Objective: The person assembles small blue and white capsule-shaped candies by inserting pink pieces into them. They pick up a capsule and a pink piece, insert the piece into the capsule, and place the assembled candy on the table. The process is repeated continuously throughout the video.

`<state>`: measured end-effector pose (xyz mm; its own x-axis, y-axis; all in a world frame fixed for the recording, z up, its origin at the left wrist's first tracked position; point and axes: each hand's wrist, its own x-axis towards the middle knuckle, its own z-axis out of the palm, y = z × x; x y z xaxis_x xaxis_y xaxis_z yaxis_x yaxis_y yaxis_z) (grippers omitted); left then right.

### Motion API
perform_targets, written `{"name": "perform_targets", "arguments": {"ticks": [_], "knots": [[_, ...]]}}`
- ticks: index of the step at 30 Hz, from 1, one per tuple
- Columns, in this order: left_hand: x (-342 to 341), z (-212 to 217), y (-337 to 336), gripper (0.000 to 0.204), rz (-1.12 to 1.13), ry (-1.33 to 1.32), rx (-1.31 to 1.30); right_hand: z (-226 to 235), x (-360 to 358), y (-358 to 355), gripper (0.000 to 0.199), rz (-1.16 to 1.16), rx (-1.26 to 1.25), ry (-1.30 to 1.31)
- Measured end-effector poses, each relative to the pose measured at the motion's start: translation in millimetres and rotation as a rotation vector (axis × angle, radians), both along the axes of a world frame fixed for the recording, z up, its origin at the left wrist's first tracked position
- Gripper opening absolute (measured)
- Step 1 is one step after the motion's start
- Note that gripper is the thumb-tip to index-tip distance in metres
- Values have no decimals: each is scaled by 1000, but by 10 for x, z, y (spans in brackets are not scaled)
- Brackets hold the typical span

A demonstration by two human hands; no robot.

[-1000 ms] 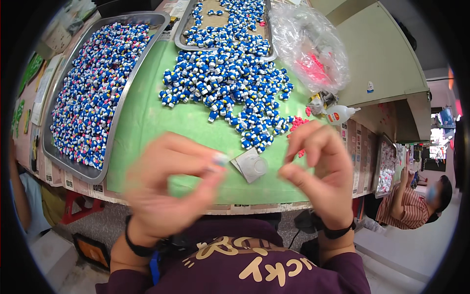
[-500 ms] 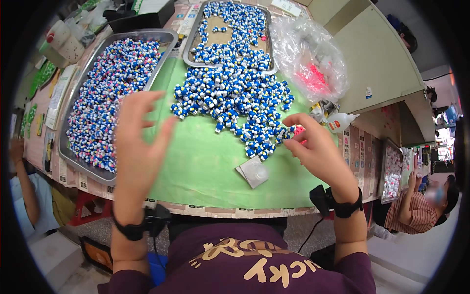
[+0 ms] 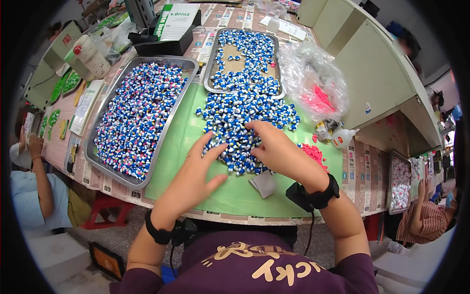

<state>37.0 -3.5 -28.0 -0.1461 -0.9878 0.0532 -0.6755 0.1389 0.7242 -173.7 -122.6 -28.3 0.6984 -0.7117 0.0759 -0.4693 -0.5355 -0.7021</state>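
Observation:
A heap of small blue-and-white pieces (image 3: 249, 117) lies on a green mat (image 3: 176, 147). My left hand (image 3: 196, 171) rests flat and open on the mat, fingertips touching the heap's near left edge. My right hand (image 3: 276, 149) lies on the heap's near side, fingers curled down into the pieces; whether it grips any is hidden. A small grey square pad (image 3: 264, 183) lies on the mat just under my right wrist. Small pink pieces (image 3: 313, 153) lie to the right of that hand.
A metal tray (image 3: 100, 164) full of blue, white and pink pieces stands at left. A second tray (image 3: 211, 73) with blue pieces sits behind the heap. A clear plastic bag (image 3: 313, 83) holding pink pieces and a small white bottle (image 3: 342, 138) lie at right. Other people sit at both sides.
Both hands have left the grey pad, which now lies on the mat. They moved forward to the blue-and-white heap, the left hand coming down from its raised position.

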Motion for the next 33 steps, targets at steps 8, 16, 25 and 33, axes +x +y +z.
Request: {"name": "perform_targets", "arguments": {"ticks": [8, 16, 25, 33], "knots": [[204, 154, 252, 57, 178, 83, -22, 445, -173, 52, 27, -57, 101, -126], [231, 45, -54, 44, 237, 42, -143, 577, -974, 222, 12, -394, 150, 77], [273, -331, -616, 41, 215, -21, -140, 435, -1278, 356, 9, -436, 73, 54], [72, -255, -224, 41, 114, 4, -123, 304, -1138, 300, 5, -315, 112, 69]]}}
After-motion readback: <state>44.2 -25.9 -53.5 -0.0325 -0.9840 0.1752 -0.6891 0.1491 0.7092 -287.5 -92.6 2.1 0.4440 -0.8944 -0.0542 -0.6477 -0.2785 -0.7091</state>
